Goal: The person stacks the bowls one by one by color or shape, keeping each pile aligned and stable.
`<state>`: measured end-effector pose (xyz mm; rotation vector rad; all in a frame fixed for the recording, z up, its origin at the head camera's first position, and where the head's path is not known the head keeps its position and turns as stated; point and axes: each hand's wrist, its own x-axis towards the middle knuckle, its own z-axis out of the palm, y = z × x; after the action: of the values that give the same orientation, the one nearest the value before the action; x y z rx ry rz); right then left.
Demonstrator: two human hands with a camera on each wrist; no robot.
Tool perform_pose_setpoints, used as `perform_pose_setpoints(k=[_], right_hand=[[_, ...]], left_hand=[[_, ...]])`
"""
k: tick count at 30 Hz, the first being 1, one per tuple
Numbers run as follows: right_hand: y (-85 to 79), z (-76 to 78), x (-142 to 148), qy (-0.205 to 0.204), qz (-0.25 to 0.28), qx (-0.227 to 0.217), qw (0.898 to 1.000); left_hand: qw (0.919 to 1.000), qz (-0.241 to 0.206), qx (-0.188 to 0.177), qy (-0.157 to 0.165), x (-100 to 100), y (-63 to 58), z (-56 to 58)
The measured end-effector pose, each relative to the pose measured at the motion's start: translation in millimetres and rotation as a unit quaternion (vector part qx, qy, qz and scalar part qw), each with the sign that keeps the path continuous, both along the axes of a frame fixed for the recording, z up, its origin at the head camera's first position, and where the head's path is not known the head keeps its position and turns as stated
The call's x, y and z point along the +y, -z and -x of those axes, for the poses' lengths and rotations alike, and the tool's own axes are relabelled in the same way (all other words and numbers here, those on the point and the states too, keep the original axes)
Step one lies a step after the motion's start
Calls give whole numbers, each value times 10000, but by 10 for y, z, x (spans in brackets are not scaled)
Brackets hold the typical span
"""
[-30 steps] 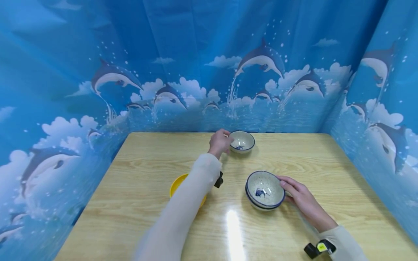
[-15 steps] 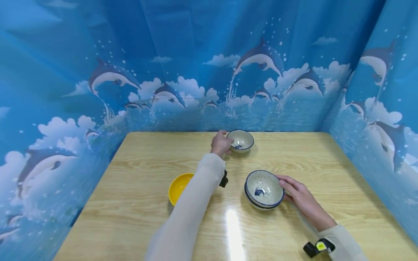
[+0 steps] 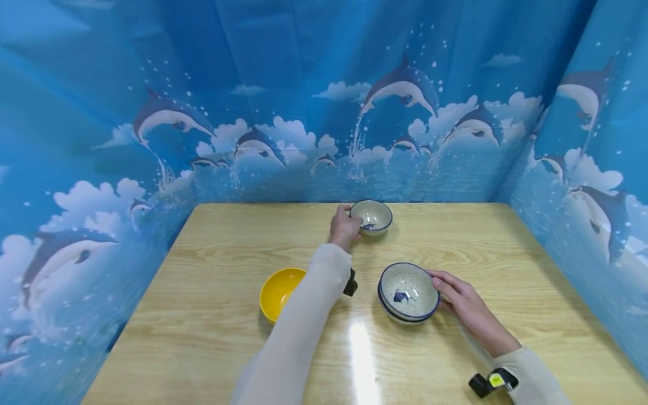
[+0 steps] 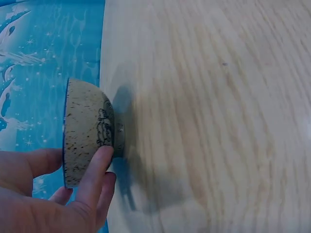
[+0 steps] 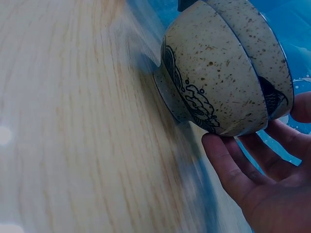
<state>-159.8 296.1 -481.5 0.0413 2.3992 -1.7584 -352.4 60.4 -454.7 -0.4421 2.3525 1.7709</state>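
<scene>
Near the table's far edge stands a speckled bowl (image 3: 373, 219) with a blue rim and a dark blue painted motif inside. My left hand (image 3: 345, 228) grips its left side, thumb at the rim and fingers against the outer wall (image 4: 85, 131). Nearer and to the right, two similar speckled bowls (image 3: 407, 292) are nested one in the other. At their right side my right hand (image 3: 466, 306) holds them, thumb over the upper rim and fingers along the outside, as the right wrist view shows of the nested bowls (image 5: 214, 73).
A yellow bowl (image 3: 277, 292) sits left of centre, partly hidden behind my left sleeve (image 3: 309, 320). All of it rests on a light wooden table (image 3: 202, 315). Blue dolphin-print curtains (image 3: 283, 112) enclose the back and sides.
My left hand has closed in on the far bowl's left side and now grips it. The left forearm has shifted right, uncovering more of the yellow bowl. The right hand stays on the nested bowls.
</scene>
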Motion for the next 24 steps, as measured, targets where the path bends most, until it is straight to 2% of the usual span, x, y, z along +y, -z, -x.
perform_pose_setpoints(k=[3, 12, 24], right_hand=[[9, -3, 1, -6, 37, 61, 10000], [41, -6, 14, -9, 92, 82, 9999], [6, 7, 17, -8, 110, 31, 9999]], left_hand=[[9999, -120, -1, -77, 17, 26, 2], [9958, -886, -71, -211, -20, 72, -16], [9953, -937, -145, -208, -33, 70, 21]])
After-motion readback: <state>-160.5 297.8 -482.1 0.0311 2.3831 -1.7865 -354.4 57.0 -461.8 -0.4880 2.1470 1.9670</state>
